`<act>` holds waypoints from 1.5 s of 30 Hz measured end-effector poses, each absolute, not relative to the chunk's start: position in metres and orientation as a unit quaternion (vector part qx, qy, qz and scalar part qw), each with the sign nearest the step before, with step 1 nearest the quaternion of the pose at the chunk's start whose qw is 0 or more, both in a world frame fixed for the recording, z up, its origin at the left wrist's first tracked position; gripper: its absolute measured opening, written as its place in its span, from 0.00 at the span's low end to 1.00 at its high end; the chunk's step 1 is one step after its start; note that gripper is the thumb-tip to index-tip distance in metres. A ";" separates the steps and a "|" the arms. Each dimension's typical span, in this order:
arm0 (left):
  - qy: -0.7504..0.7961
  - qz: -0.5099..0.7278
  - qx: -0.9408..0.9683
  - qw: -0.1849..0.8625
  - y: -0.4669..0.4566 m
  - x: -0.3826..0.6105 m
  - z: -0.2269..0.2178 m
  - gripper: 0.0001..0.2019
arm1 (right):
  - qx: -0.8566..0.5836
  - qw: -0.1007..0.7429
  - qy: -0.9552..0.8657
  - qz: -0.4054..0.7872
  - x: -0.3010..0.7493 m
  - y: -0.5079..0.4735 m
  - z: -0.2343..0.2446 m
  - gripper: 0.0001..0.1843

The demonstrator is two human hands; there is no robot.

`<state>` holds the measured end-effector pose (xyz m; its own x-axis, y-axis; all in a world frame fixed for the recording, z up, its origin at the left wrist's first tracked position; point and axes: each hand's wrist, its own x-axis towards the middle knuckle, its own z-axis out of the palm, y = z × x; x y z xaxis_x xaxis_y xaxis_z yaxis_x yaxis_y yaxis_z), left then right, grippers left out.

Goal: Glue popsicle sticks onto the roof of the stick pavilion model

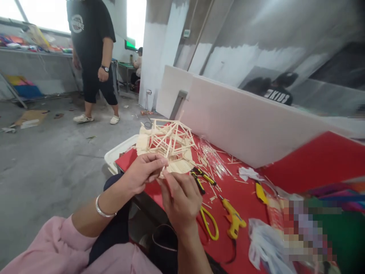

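A model built of thin wooden sticks (pixel 168 146) stands on the red table (pixel 239 194), with a flat stick base and a lattice of slanted sticks above. My left hand (pixel 144 171) is closed, pinching at the model's near edge. My right hand (pixel 181 198) is beside it with fingers curled toward the same spot, touching the left fingers. What they pinch looks like a small stick, too small to be sure.
Yellow-handled scissors (pixel 209 222), a yellow glue gun (pixel 234 220), black-and-yellow cutters (pixel 199 177), loose sticks and plastic bags (pixel 265 243) lie on the table. A white tray (pixel 116 154) sits at the left edge. A white board (pixel 245 121) backs the table. A person (pixel 92 57) stands on the concrete floor beyond.
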<state>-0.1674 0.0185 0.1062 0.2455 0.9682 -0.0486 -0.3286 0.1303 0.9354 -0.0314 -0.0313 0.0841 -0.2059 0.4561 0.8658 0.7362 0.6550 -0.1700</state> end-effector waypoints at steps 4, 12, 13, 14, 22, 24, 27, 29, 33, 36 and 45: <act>0.357 0.502 0.407 0.674 0.031 -0.186 0.107 0.15 | -0.369 0.485 -0.763 -0.214 -0.054 0.001 0.089 0.15; 0.348 0.452 0.400 0.718 0.065 -0.200 0.101 0.12 | -0.380 0.471 -0.761 -0.233 -0.062 0.026 0.087 0.11; 0.351 0.450 0.400 0.717 0.070 -0.200 0.099 0.12 | -0.383 0.469 -0.763 -0.226 -0.061 0.026 0.088 0.10; 0.354 0.450 0.400 0.716 0.073 -0.200 0.096 0.12 | -0.384 0.469 -0.764 -0.221 -0.059 0.026 0.088 0.10; 0.336 0.485 0.342 0.731 0.082 -0.196 0.084 0.08 | -0.394 0.472 -0.755 -0.227 -0.039 0.024 0.097 0.10; 0.338 0.488 0.329 0.734 0.081 -0.195 0.086 0.07 | -0.392 0.478 -0.753 -0.227 -0.036 0.024 0.098 0.10; 0.342 0.497 0.327 0.727 0.080 -0.194 0.091 0.10 | -0.386 0.484 -0.751 -0.230 -0.033 0.025 0.101 0.10; 0.345 0.502 0.321 0.725 0.080 -0.194 0.095 0.11 | -0.382 0.483 -0.753 -0.234 -0.031 0.027 0.104 0.10; 0.361 0.507 0.307 0.720 0.078 -0.196 0.102 0.12 | -0.394 0.445 -0.759 -0.265 -0.028 0.039 0.114 0.11; 0.366 0.519 0.307 0.709 0.078 -0.197 0.102 0.11 | -0.416 0.380 -0.777 -0.282 -0.028 0.051 0.121 0.13; 0.388 0.522 0.360 0.669 0.086 -0.199 0.087 0.09 | -0.420 0.263 -0.825 -0.271 -0.023 0.080 0.133 0.15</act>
<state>-0.1986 0.0860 0.0873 0.1540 0.9776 -0.1432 -0.4190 0.1959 0.8866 -0.0235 0.0799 0.1329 -0.5089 0.5501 0.6621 0.8354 0.5012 0.2257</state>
